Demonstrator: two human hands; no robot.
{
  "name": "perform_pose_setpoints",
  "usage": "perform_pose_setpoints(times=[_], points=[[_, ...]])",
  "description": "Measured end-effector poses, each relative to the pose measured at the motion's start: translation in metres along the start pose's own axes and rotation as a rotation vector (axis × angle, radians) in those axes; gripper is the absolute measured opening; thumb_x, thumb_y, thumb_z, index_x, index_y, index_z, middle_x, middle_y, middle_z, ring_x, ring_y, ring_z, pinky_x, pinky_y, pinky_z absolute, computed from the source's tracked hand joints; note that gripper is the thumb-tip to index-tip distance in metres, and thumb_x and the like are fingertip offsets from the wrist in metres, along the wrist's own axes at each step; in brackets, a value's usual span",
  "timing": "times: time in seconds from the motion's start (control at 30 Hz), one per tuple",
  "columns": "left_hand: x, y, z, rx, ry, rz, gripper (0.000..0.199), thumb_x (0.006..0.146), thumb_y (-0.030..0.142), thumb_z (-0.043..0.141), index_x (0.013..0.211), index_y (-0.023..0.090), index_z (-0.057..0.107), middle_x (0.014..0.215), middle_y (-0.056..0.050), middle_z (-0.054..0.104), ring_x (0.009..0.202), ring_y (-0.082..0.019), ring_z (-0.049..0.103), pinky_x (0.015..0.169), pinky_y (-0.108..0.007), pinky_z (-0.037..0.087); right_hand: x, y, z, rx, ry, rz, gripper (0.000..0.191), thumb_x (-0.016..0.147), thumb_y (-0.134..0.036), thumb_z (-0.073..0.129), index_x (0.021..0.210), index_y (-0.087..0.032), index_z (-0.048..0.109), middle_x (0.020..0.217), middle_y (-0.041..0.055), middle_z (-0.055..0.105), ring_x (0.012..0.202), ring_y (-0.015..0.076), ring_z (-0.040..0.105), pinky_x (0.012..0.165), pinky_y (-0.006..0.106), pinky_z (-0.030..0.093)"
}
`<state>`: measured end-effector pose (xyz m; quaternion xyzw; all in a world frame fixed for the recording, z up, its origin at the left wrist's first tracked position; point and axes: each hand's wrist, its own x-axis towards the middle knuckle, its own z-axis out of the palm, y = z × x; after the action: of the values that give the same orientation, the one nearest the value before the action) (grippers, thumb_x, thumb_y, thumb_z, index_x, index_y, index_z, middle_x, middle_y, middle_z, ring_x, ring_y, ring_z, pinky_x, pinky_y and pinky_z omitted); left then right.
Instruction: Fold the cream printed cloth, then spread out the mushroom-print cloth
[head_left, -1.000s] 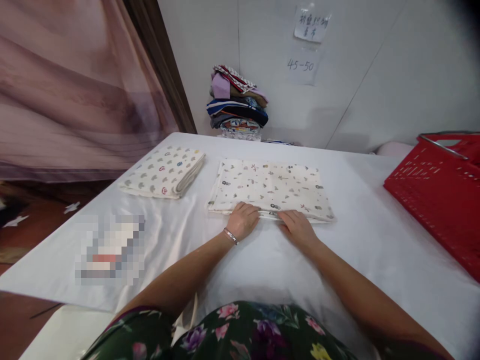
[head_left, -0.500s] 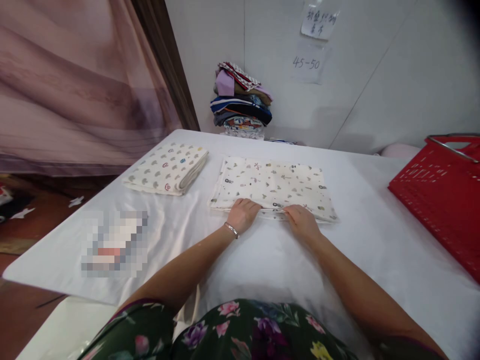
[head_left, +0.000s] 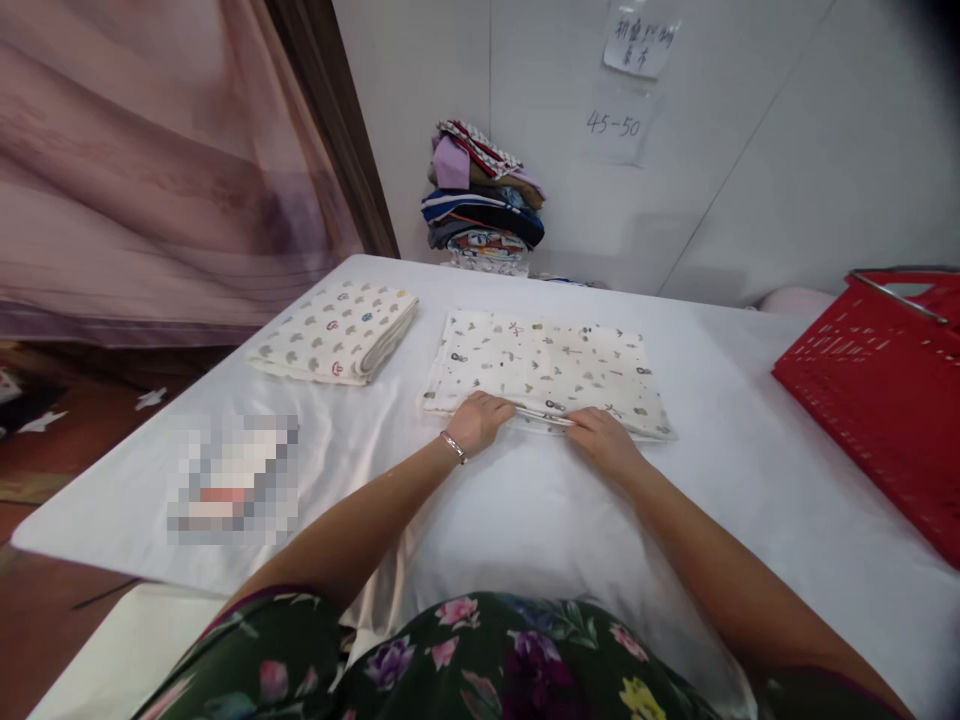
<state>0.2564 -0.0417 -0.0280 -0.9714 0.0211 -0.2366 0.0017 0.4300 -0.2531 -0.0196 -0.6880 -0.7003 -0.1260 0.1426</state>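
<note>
A white cloth (head_left: 544, 362) with small plant and figure prints lies folded into a rectangle on the white-covered table (head_left: 525, 520). My left hand (head_left: 481, 422), a silver bracelet at its wrist, pinches the cloth's near edge left of the middle. Right of the middle, my right hand (head_left: 600, 437) grips the same edge, its fingers closed on the layers. Between the hands the edge is slightly lifted, and a lower layer shows beneath it. The fingertips are partly hidden by the fabric.
A folded cloth with grey mushroom-like prints (head_left: 334, 335) lies at the table's left. Nearer stands a pixelated object (head_left: 236, 480). A red basket (head_left: 885, 390) is at the right edge. Behind the table rises a stack of folded fabrics (head_left: 484, 205) by the wall.
My left hand has shifted slightly left along the near edge, widening the gap between the hands. My right hand stays nearly in place on the cloth.
</note>
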Motion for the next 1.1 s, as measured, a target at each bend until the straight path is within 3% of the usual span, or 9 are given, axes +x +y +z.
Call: perform_pose_setpoints(times=[0.1, 0.33, 0.57, 0.7, 0.8, 1.0, 1.1], points=[[-0.003, 0.001, 0.003, 0.038, -0.037, 0.068, 0.023, 0.083, 0.005, 0.041, 0.083, 0.017, 0.061, 0.098, -0.006, 0.065, 0.082, -0.016, 0.056, 0.074, -0.032, 0.041, 0.001, -0.001, 0.0, -0.065, -0.091, 0.03, 0.019, 0.089, -0.015, 0.047, 0.09, -0.019, 0.065, 0.102, 0.006, 0.062, 0.094, 0.0195, 0.048, 0.076, 0.03, 0.036], [0.0, 0.012, -0.004, 0.091, -0.079, 0.037, 0.023, 0.09, 0.017, 0.041, 0.093, 0.017, 0.063, 0.093, -0.007, 0.064, 0.083, -0.018, 0.054, 0.074, -0.033, 0.039, 0.005, -0.011, -0.004, -0.168, -0.189, 0.054, 0.019, 0.088, -0.013, 0.047, 0.093, -0.018, 0.064, 0.102, 0.0068, 0.06, 0.093, 0.0204, 0.045, 0.073, 0.031, 0.03], [0.011, 0.011, -0.009, 0.084, -0.146, 0.037, 0.025, 0.089, 0.015, 0.04, 0.079, 0.016, 0.063, 0.087, -0.006, 0.063, 0.082, -0.019, 0.054, 0.073, -0.034, 0.038, 0.007, -0.014, -0.001, -0.203, -0.134, 0.074, 0.019, 0.089, -0.014, 0.046, 0.087, -0.016, 0.064, 0.096, 0.0087, 0.06, 0.09, 0.0218, 0.046, 0.072, 0.032, 0.032], [0.018, 0.001, -0.02, -0.065, -0.096, -0.046, 0.02, 0.088, 0.019, 0.043, 0.091, 0.019, 0.063, 0.102, -0.007, 0.063, 0.092, -0.019, 0.055, 0.079, -0.035, 0.039, 0.012, -0.002, -0.011, -0.085, -0.073, 0.072, 0.019, 0.09, -0.015, 0.046, 0.091, -0.018, 0.064, 0.1, 0.0087, 0.061, 0.091, 0.021, 0.047, 0.072, 0.032, 0.035], [0.02, -0.002, -0.029, -0.118, -0.121, -0.065, 0.022, 0.09, 0.021, 0.042, 0.089, 0.021, 0.064, 0.103, -0.005, 0.064, 0.093, -0.018, 0.056, 0.08, -0.036, 0.04, 0.015, 0.004, -0.02, -0.03, -0.078, 0.047, 0.021, 0.09, -0.014, 0.044, 0.094, -0.018, 0.064, 0.103, 0.0082, 0.06, 0.092, 0.0201, 0.047, 0.073, 0.031, 0.036], [0.008, 0.012, -0.028, -0.035, -0.132, 0.087, 0.027, 0.09, 0.012, 0.037, 0.082, 0.016, 0.062, 0.093, -0.008, 0.065, 0.088, -0.018, 0.055, 0.083, -0.037, 0.04, 0.004, -0.002, -0.014, -0.06, -0.137, -0.022, 0.022, 0.089, -0.009, 0.042, 0.093, -0.017, 0.063, 0.105, 0.0081, 0.059, 0.092, 0.0196, 0.047, 0.073, 0.031, 0.036], [-0.001, 0.017, -0.026, -0.026, -0.087, 0.124, 0.026, 0.09, 0.01, 0.036, 0.084, 0.014, 0.061, 0.102, -0.009, 0.063, 0.095, -0.018, 0.054, 0.084, -0.036, 0.04, -0.003, -0.007, -0.007, -0.064, -0.108, -0.016, 0.021, 0.089, -0.01, 0.042, 0.092, -0.016, 0.062, 0.108, 0.0091, 0.058, 0.096, 0.0201, 0.047, 0.075, 0.031, 0.037]])
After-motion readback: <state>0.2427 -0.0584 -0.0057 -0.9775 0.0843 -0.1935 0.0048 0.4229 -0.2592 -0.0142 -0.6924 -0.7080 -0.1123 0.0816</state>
